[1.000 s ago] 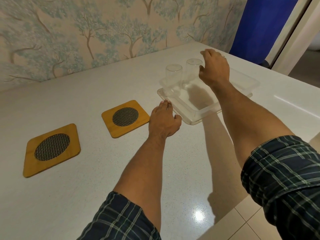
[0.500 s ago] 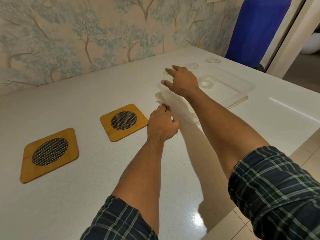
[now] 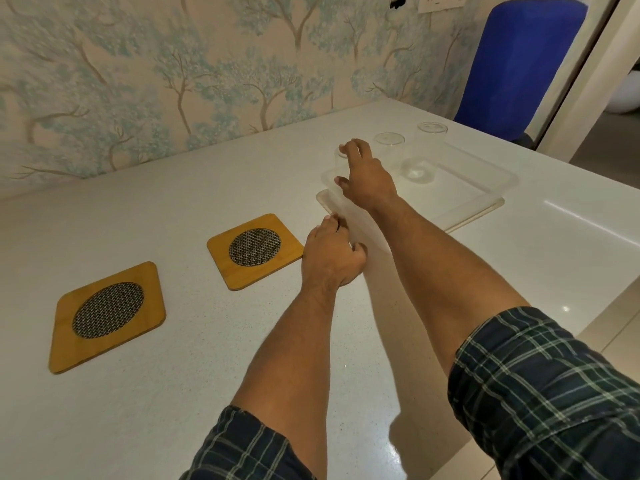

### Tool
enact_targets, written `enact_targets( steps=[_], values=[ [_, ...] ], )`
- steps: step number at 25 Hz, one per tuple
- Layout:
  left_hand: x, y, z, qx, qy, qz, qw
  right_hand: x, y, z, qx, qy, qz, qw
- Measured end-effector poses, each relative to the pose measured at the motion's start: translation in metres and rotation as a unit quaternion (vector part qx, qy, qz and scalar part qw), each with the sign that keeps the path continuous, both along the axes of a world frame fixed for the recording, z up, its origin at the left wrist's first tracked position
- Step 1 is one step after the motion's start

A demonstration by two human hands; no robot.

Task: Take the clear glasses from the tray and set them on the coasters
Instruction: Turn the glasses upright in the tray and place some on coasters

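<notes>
A clear plastic tray (image 3: 485, 188) sits on the white table at the right. Three clear glasses stand along its far side: a left glass (image 3: 338, 157), a middle glass (image 3: 389, 147) and a right glass (image 3: 427, 150). My right hand (image 3: 367, 178) curls its fingers and thumb around the left glass, which it mostly hides. My left hand (image 3: 332, 258) grips the tray's near left corner. Two square bamboo coasters with dark mesh centres lie bare to the left, the near coaster (image 3: 107, 315) and the far coaster (image 3: 254, 249).
A blue chair (image 3: 519, 64) stands behind the table's far right corner. The tree-patterned wall (image 3: 173, 81) borders the table's far side. The table's near right edge drops to a tiled floor (image 3: 616, 327).
My right hand has moved left from the middle of the tray to the left glass and closed around it. My left hand stays at the tray's corner.
</notes>
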State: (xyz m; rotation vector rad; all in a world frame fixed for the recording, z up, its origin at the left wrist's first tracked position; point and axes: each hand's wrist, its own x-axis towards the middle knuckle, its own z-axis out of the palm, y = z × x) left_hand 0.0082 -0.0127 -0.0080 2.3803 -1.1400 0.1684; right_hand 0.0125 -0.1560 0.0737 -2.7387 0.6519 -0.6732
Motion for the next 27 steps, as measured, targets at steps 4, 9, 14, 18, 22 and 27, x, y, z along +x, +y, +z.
enact_targets(
  steps=[4,9,14,18,22,27],
  values=[
    [0.000,0.000,0.000,0.001,-0.003,0.006,1.000,0.003,0.005,-0.002,0.027,-0.011,-0.027,0.999],
    [0.000,0.001,0.002,-0.007,0.003,0.004,1.000,0.000,0.008,0.005,0.040,-0.018,-0.026,0.999],
    [-0.006,0.003,0.005,0.003,0.007,0.015,1.000,-0.004,0.012,0.002,0.019,-0.033,-0.015,0.999],
    [-0.012,0.011,0.012,0.012,-0.002,0.009,1.000,-0.012,0.021,0.011,-0.027,-0.037,-0.007,0.999],
    [-0.024,0.025,0.020,0.077,-0.040,-0.015,0.996,-0.027,0.037,0.035,-0.062,-0.080,0.000,0.995],
    [-0.035,0.074,0.028,0.070,-0.121,-0.055,0.989,-0.044,0.069,0.066,-0.079,-0.112,0.006,0.991]
  ],
)
